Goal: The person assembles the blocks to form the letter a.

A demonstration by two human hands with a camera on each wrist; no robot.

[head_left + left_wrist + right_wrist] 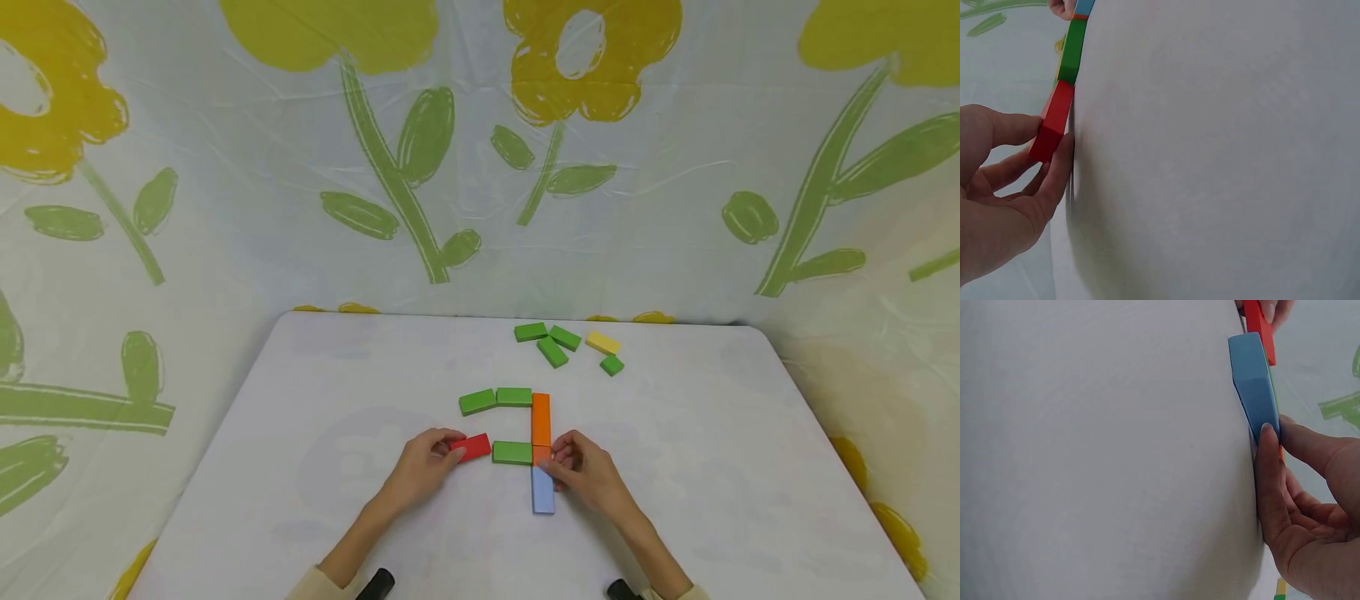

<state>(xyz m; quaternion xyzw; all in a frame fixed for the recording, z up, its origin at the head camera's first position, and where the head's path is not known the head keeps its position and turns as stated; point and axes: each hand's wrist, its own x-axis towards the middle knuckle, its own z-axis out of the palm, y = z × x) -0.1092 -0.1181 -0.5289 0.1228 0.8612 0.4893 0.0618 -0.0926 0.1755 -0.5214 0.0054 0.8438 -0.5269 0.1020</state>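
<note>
My left hand [422,468] pinches a red block [472,447] by its left end, thumb on one side and fingers on the other. The red block's right end is close to a green block [512,452], which abuts the upright column. That column runs from a long orange block [541,418] through a short orange piece [540,455] to a light blue block [543,492] at the near end. My right hand [588,473] holds the blue block near its orange end, with the thumb over the top and fingers along the right side.
Two more green blocks, a straight one [514,397] and a slanted one [478,402], extend left from the column's far end. Farther back lie several loose green blocks [552,351] and a yellow block [602,342]. A flowered cloth [600,267] hangs behind the white table [360,358].
</note>
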